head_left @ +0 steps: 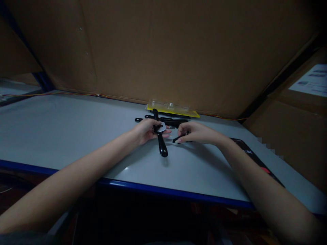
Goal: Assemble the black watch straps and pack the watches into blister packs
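Left hand (147, 130) grasping a black two-handled tool (161, 128) over the pale table (76, 136), right hand (194, 132) pinching a small black part (175, 139) (its shape is partly hidden), more black tools (182, 123) lying behind.

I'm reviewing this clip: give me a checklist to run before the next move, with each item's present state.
1. Left hand grips the tool: ok, one handle points toward the person.
2. Right hand holds the small black part: ok, pinched at the fingertips.
3. Part's shape fully visible: not ok, fingers hide much of it.
4. Part and tool fit together: cannot tell, they are apart.
5. Space just behind the hands free: not ok, black handles lie there.
6. Phone away from both hands: ok, it lies by the right forearm.
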A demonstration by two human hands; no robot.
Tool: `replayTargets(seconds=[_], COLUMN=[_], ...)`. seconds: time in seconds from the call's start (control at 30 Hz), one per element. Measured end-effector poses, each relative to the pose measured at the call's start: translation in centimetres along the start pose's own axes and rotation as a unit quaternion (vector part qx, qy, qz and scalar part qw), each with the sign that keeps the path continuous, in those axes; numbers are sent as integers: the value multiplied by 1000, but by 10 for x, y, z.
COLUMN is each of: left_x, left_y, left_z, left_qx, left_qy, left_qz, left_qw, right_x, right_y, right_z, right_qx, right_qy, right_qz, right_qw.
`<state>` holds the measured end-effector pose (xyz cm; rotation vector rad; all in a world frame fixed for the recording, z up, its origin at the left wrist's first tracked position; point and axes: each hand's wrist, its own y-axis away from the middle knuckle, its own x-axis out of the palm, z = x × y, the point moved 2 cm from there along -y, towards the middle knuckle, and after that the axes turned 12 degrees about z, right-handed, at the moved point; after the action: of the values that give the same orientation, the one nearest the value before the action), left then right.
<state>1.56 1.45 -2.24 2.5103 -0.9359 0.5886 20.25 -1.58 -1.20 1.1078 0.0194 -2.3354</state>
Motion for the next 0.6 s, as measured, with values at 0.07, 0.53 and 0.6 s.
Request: replayTargets(seconds=[0.07,0.53,0.6], left_x=[-1,13,12], left_y=[0,5,3], left_z=[2,11,14], left_qx=[-20,-114,-119], left_qy=[11,-58,-62], left_qz=[7,140,142], left_qw=[1000,982,981], right_x=[-2,18,22], right_y=[2,-3,-7], right_z=[3,22,19], right_qx=[-23,-96,-106], right_qy=[-68,-153,-103], right_qz=[-33,-76,-98], right_qw=[997,981,984])
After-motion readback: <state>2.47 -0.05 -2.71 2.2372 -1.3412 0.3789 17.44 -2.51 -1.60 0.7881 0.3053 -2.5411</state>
